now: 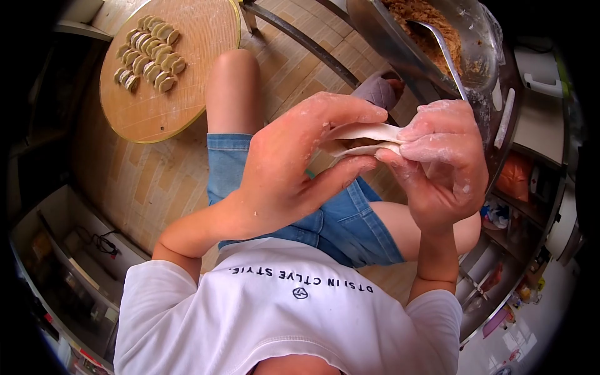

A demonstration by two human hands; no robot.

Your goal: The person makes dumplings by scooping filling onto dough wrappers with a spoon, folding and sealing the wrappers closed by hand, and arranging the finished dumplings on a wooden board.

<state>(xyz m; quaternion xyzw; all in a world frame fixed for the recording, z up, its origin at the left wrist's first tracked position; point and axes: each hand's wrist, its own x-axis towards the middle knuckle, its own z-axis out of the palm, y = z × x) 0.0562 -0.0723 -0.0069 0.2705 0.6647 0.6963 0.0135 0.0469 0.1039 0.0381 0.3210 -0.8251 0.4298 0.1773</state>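
A folded dumpling wrapper (367,132) is held up between both hands, its mouth gaping and a little brownish filling visible inside. My left hand (281,153) curls around its left end, thumb below and index finger above. At the other end, my right hand (445,156) pinches the wrapper's edges together between thumb and fingers. Flour dusts the fingers of both hands. Just beyond my right hand is a metal bowl (481,47) of minced filling (431,28), with a spoon (447,53) leaning in it, handle towards my right hand.
At the upper left, a round wooden board (190,94) bears several rows of finished dumplings (150,53). A slim white stick, perhaps a rolling pin (505,117), lies right of the bowl. Open shelves (519,215) line the right, a low cabinet (75,219) the left. A curved metal bar (306,40) crosses behind.
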